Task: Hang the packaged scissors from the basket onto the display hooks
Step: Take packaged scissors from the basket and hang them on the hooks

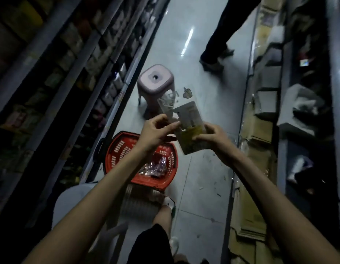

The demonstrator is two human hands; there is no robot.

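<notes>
Since the packaged scissors [186, 121] hang by their edges just above the basket [115, 149], a slack pinch could drop them into it. The left hand [155, 134] pinches the side over the basket between curled fingers [172, 127]. The right hand [213, 137] grips the side away from it.

The packaged scissors [190, 134] have a yellow lower card and a whitish upper part. The basket [117, 151], near left, is red with rows of pale slots. The packets [155, 167] inside are purple and clear. The far stool [155, 79] is pinkish lilac, and the floor [203, 187] is pale grey-blue.
</notes>
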